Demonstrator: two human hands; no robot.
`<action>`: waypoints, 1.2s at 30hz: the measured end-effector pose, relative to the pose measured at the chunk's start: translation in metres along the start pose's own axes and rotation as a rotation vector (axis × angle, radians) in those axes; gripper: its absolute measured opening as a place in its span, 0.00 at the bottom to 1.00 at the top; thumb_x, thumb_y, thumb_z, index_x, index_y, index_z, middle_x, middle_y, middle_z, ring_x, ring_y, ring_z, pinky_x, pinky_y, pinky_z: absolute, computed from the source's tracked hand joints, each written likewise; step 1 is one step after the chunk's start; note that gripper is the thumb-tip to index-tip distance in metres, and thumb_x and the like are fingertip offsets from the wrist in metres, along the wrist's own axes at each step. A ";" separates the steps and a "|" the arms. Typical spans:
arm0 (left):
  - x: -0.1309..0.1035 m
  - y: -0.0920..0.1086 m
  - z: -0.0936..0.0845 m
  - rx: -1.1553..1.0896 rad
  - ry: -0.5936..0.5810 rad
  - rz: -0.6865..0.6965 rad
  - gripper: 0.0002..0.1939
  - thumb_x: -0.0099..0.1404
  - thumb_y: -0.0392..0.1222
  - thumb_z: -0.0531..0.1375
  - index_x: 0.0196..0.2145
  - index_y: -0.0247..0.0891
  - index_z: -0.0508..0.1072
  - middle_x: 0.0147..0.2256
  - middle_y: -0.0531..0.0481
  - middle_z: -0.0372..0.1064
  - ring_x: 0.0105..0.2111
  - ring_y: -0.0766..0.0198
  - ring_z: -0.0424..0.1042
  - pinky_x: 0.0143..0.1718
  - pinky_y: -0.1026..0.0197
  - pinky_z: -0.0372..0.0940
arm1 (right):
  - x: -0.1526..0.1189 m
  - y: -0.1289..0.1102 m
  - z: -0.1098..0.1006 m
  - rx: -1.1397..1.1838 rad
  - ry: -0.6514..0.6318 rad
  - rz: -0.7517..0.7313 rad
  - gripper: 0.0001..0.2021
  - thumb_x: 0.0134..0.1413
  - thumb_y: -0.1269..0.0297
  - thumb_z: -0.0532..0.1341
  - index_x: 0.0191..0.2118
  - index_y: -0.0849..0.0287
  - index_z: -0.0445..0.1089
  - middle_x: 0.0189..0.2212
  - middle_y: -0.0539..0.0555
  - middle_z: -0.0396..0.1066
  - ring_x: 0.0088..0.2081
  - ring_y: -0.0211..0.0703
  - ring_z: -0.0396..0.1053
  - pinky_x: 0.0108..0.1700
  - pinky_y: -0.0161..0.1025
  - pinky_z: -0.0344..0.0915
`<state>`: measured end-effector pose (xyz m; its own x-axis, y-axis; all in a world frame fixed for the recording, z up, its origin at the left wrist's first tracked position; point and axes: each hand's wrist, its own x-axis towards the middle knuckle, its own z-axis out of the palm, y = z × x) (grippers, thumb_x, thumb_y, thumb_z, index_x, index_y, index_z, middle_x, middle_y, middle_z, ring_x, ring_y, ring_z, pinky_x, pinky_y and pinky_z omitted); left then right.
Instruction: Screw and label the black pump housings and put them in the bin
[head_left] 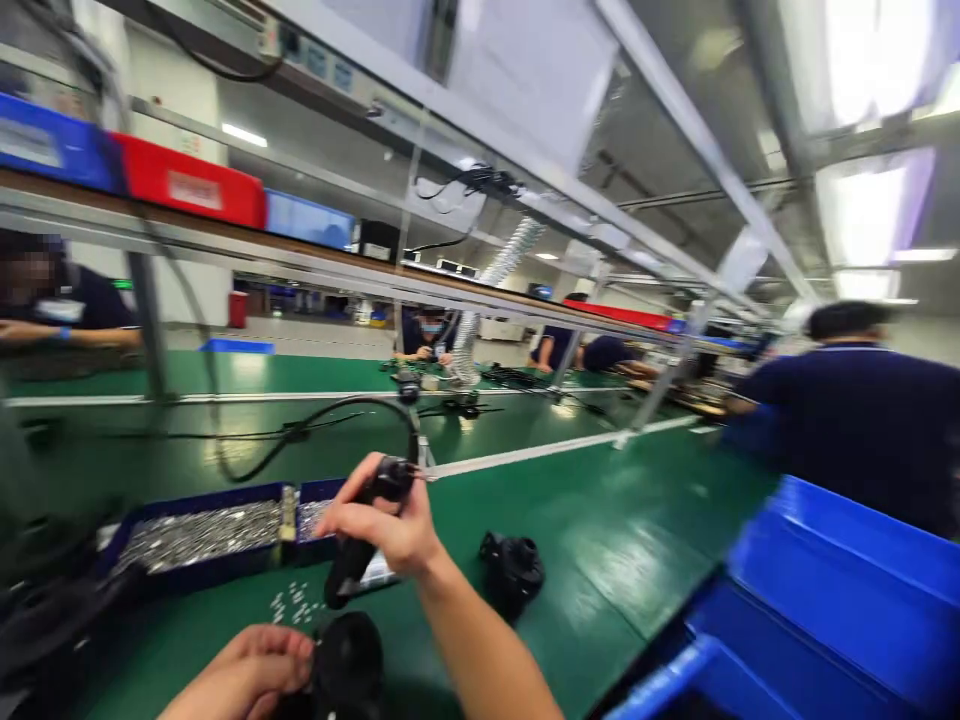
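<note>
My right hand (401, 525) is closed round a black electric screwdriver (349, 572), whose cord (322, 405) leaves its top end and loops away to the left. The tool is tilted, its lower end just above a round black plastic part (351, 655). At the bottom of the view my left hand (251, 665) grips that part at its left side, fingertips pressed together. Whether a small piece is between those fingers I cannot make out. Several small light pieces (296, 605) lie scattered behind my left hand. Another black plastic part (514, 570) rests on the green bench to the right.
Two dark blue trays (184, 575) of small metal pieces stand behind my hands. Blue bins (847, 590) occupy the right front. Blurred dark items (52, 630) sit at left. A shelf with a red bin (191, 180) runs overhead. A person (855, 410) sits at right; others work across the bench.
</note>
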<state>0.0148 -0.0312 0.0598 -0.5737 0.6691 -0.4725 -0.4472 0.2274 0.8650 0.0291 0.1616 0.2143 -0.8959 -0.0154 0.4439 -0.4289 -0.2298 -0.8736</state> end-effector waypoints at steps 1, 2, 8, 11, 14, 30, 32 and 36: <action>-0.004 0.001 -0.001 -0.030 -0.021 0.009 0.19 0.52 0.52 0.70 0.36 0.35 0.77 0.13 0.63 0.51 0.12 0.76 0.40 0.15 0.68 0.36 | -0.002 0.001 0.001 0.039 -0.002 -0.021 0.19 0.46 0.55 0.80 0.32 0.58 0.71 0.24 0.52 0.79 0.28 0.49 0.81 0.32 0.38 0.74; -0.006 0.004 0.000 -0.050 -0.026 0.010 0.18 0.48 0.50 0.68 0.34 0.35 0.76 0.11 0.63 0.50 0.11 0.76 0.38 0.15 0.66 0.33 | -0.003 0.001 0.002 0.064 -0.015 -0.029 0.18 0.47 0.56 0.79 0.32 0.59 0.72 0.23 0.52 0.78 0.28 0.50 0.81 0.31 0.38 0.74; -0.010 0.021 0.007 -0.097 -0.017 -0.002 0.15 0.42 0.45 0.62 0.30 0.38 0.75 0.11 0.62 0.54 0.09 0.75 0.40 0.14 0.65 0.33 | -0.005 0.006 0.005 0.071 -0.094 0.003 0.16 0.52 0.58 0.78 0.34 0.59 0.72 0.23 0.51 0.77 0.28 0.50 0.80 0.32 0.40 0.73; -0.010 0.019 0.005 -0.078 -0.030 0.009 0.14 0.43 0.44 0.62 0.30 0.37 0.76 0.11 0.62 0.54 0.09 0.74 0.41 0.14 0.66 0.35 | -0.005 0.010 0.005 0.061 -0.112 0.007 0.16 0.53 0.57 0.77 0.34 0.58 0.72 0.23 0.51 0.76 0.28 0.49 0.79 0.33 0.41 0.73; -0.009 0.016 0.002 -0.083 -0.031 0.001 0.14 0.42 0.43 0.62 0.30 0.38 0.76 0.10 0.62 0.54 0.09 0.74 0.40 0.14 0.66 0.36 | -0.005 0.012 0.004 0.041 -0.122 0.010 0.16 0.54 0.57 0.76 0.35 0.58 0.72 0.23 0.51 0.76 0.28 0.50 0.79 0.34 0.42 0.74; -0.007 0.015 0.006 -0.074 0.020 0.062 0.13 0.43 0.45 0.65 0.29 0.38 0.76 0.11 0.61 0.56 0.11 0.73 0.43 0.12 0.68 0.38 | -0.012 0.023 0.015 0.100 -0.135 0.049 0.18 0.45 0.56 0.76 0.32 0.56 0.67 0.19 0.47 0.69 0.19 0.43 0.71 0.24 0.37 0.67; -0.007 0.013 0.006 -0.084 0.024 0.055 0.14 0.43 0.45 0.65 0.30 0.39 0.75 0.11 0.61 0.56 0.12 0.72 0.44 0.12 0.68 0.39 | -0.012 0.026 0.016 0.127 -0.134 0.036 0.18 0.44 0.57 0.76 0.32 0.56 0.66 0.18 0.46 0.68 0.18 0.42 0.69 0.23 0.35 0.65; -0.005 0.012 0.005 -0.097 0.021 0.047 0.15 0.42 0.45 0.64 0.30 0.40 0.74 0.12 0.61 0.57 0.12 0.72 0.45 0.13 0.68 0.39 | -0.013 0.029 0.015 0.138 -0.171 0.037 0.17 0.45 0.60 0.76 0.33 0.57 0.68 0.20 0.48 0.71 0.19 0.43 0.71 0.23 0.36 0.68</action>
<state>0.0160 -0.0284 0.0731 -0.6097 0.6622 -0.4357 -0.4830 0.1255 0.8666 0.0303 0.1403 0.1858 -0.8733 -0.1881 0.4494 -0.3655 -0.3570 -0.8596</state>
